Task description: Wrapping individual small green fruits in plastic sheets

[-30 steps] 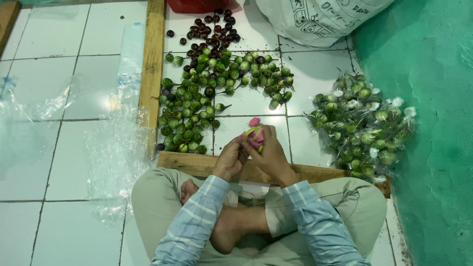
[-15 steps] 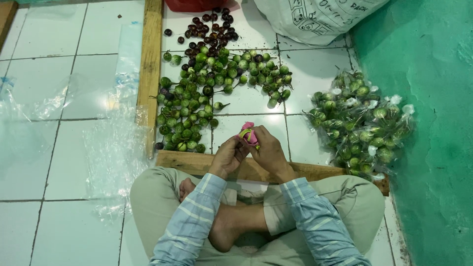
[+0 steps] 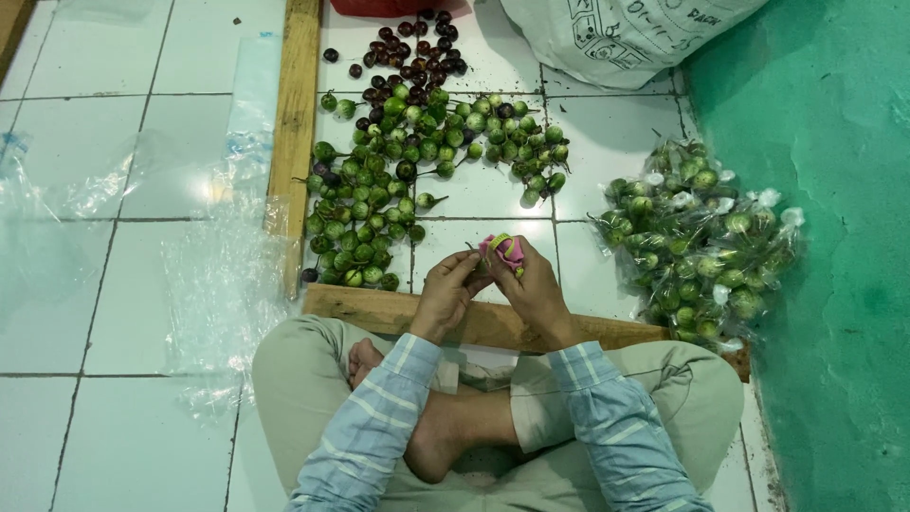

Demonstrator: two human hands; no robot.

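I sit cross-legged on a white tiled floor. My right hand (image 3: pixel 536 289) grips a small pink object with a yellow-green band (image 3: pixel 502 250), held just above a wooden plank (image 3: pixel 379 308). My left hand (image 3: pixel 447 292) meets it from the left, fingertips pinched at the object's edge. What lies inside the hands is hidden. Beyond them, small round green eggplants (image 3: pixel 379 204) spread loosely over the tiles, with dark purple ones (image 3: pixel 408 45) farther away.
A heap of clear bags filled with green eggplants (image 3: pixel 697 237) lies at the right by a green wall (image 3: pixel 825 190). Empty clear plastic bags (image 3: pixel 213 275) lie left of an upright wooden plank (image 3: pixel 294 123). A white sack (image 3: pixel 616 33) sits at the top.
Both hands have stayed together over the near plank, shifting slightly; the pink object has turned a little between the fingers. Nothing else has moved.
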